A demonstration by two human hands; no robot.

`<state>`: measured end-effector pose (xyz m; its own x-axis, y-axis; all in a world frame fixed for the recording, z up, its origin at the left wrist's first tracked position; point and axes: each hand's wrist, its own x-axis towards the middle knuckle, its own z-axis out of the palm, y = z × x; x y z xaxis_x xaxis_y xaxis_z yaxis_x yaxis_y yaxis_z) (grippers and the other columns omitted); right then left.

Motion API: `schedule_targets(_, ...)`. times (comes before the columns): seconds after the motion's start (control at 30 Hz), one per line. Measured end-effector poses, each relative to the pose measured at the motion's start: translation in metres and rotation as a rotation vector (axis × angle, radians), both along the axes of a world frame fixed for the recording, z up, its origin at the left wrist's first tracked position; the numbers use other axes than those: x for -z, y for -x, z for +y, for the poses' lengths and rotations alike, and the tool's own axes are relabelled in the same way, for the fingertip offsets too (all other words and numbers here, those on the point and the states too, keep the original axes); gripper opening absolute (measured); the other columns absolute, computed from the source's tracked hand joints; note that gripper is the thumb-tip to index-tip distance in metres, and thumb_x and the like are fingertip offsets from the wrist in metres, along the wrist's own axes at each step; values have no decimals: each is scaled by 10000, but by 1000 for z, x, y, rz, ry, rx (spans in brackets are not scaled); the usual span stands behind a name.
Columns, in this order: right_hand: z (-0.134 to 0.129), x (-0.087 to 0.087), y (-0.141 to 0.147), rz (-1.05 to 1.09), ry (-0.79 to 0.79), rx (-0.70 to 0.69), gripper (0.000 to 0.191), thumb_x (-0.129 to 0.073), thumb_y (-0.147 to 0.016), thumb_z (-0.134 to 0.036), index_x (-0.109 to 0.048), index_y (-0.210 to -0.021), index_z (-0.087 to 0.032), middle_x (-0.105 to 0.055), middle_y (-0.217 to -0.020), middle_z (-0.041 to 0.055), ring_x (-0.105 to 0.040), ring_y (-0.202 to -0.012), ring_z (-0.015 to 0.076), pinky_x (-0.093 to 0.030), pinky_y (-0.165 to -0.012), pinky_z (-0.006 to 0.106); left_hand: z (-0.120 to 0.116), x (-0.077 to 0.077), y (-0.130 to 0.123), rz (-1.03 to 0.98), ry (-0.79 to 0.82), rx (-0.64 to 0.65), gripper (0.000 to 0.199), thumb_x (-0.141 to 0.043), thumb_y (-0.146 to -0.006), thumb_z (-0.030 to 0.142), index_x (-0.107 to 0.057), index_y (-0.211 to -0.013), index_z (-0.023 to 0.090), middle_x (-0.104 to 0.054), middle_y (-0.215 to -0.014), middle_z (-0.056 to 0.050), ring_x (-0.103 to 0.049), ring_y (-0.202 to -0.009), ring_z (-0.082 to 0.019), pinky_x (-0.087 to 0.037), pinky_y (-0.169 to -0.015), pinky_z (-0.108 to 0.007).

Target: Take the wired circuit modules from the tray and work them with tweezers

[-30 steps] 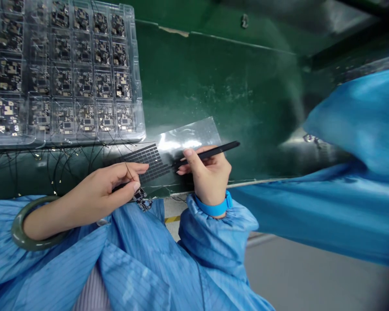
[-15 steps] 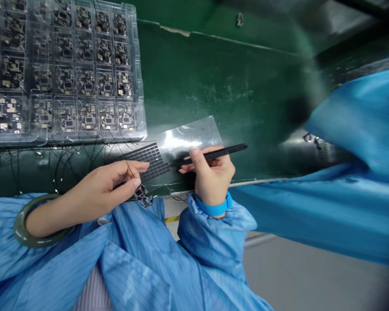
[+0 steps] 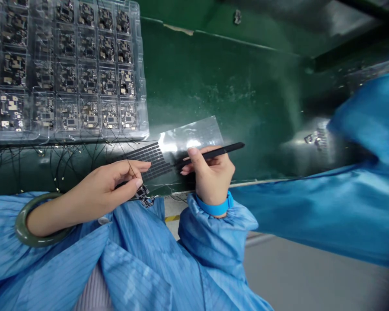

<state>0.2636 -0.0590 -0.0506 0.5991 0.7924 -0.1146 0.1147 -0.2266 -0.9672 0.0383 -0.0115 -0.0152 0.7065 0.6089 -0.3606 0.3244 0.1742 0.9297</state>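
A small circuit board [image 3: 143,195] is held low in the left hand [image 3: 97,198], pinched at the thumb and fingertips, with a thin black wire [image 3: 131,169] running up past the fingers. The board sits just over the front edge of a green workbench [image 3: 220,95]. Slim black tweezers [image 3: 222,151] are gripped in the right hand [image 3: 212,177], closed around the shaft like a pen, with the tips hidden behind the fingers. Both hands are positioned over a transparent film sheet [image 3: 194,134], which lies on the bench and bears a dark grid of small pads [image 3: 147,157].

A jade bangle [image 3: 24,224] is worn on the left wrist, and a blue wristband [image 3: 214,209] on the right. Circuit boards are seated in the compartments of a clear plastic tray [image 3: 142,108] further up the bench, and many thin black wires [image 3: 52,164] hang below its edge. A blurred blue smock sleeve [image 3: 311,207] extends across the right of the view.
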Motion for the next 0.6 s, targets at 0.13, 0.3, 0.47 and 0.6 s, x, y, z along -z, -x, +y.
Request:
schedule_targets(0.13, 2, -3, 0, 178, -77, 0, 347, -750, -660, -475, -515, -680, -221, -608, -491, -78, -521, -303, 90, -436, -291, 199, 0, 0, -1, -4, 7, -1, 164, -494, -910, 323, -598, -882, 199, -540, -1365, -99, -531, -1229, -240, -431, -1020, -431)
schedule_targets(0.3, 5, -9, 9, 276, -140, 6, 402, -695, -694, -545, -473, -630, -216, -568, -487, -78, -484, -304, 65, -386, -271, 174, 0, 3, -1, -25, 17, -53, 146, -506, -902, 306, -592, -877, 190, -552, -1349, -104, -541, -1218, -247, -425, -1028, -436)
schedule_targets(0.47, 4, -11, 5, 269, -118, -44, 463, -702, -636, -615, -446, -649, -229, -531, -498, -88, -444, -305, 57, -365, -266, 170, 0, 3, 1, -47, -7, -39, 141, -500, -904, 300, -578, -857, 193, -542, -1361, -98, -531, -1232, -246, -418, -1033, -429)
schedule_targets(0.6, 2, -24, -4, 413, -163, -78, 541, -725, -537, -671, -409, -643, -245, -394, -457, -115, -302, -286, 36, -225, -206, 142, 0, 2, 1, -31, -22, -22, 143, -496, -909, 301, -570, -844, 198, -562, -1337, -86, -519, -1243, -233, -430, -1017, -404)
